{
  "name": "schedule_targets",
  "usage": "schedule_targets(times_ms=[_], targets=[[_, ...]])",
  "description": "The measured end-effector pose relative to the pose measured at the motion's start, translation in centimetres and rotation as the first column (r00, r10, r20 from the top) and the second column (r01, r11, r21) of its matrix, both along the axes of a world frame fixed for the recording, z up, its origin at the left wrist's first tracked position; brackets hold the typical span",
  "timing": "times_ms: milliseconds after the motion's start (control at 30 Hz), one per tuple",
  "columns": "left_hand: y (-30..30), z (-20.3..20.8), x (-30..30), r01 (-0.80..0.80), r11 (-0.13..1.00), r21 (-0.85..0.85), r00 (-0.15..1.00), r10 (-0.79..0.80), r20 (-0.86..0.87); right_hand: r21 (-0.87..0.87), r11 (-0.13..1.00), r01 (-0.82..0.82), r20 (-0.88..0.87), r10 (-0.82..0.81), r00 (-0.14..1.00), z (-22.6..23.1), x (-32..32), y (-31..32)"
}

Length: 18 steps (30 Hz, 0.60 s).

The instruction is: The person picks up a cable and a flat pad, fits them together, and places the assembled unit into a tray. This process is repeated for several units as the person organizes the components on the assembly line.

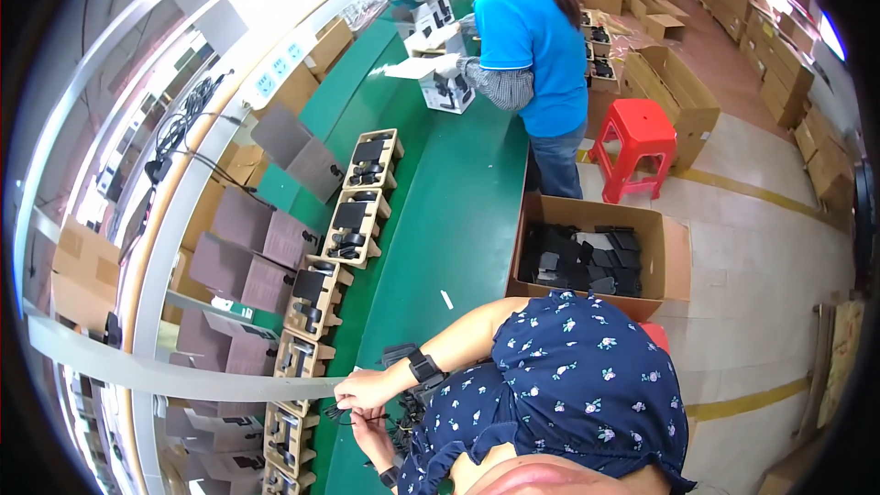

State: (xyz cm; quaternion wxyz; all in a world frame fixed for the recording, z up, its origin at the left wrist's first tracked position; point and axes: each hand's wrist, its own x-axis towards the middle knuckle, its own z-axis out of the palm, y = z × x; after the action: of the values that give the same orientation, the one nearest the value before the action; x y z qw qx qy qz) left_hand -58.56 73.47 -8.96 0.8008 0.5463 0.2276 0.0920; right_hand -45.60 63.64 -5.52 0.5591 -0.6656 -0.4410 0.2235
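Note:
My right hand (363,390), with a black band on the wrist, is closed in a pinch on a thin black cable (335,413) over the near edge of the green bench. Just below it, my left hand (370,438) has its fingers curled at the same cable; part of that hand is covered by the right one. Dark bundled pieces (403,411) lie between my hands and my navy flowered blouse, too crowded to make out. Beside my hands stands a row of tan moulded trays (299,357) holding black devices and cords.
Open grey-lilac boxes (240,270) line the bench's far side. A co-worker in a blue shirt (536,37) handles a white box (447,94) farther up the green bench (449,220). A carton of black parts (674,261) and a red stool (634,147) stand at right.

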Motion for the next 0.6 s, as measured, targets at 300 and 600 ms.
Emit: schedule_targets(times_ms=[300, 600], targets=[[-4.5, 4.1, 2.5, -0.118, 0.983, -0.139, 0.989, 0.129, 0.075, -0.121, 0.982, 0.146, 0.339, -0.097, 0.936, 0.4, 0.5, -3.2], [-2.5, 3.3, 1.6, 0.212, 0.977, -0.032, 0.961, -0.214, -0.177, -0.287, 0.905, -0.314, 0.571, 0.425, 0.703, -1.2, 0.8, -4.3]])
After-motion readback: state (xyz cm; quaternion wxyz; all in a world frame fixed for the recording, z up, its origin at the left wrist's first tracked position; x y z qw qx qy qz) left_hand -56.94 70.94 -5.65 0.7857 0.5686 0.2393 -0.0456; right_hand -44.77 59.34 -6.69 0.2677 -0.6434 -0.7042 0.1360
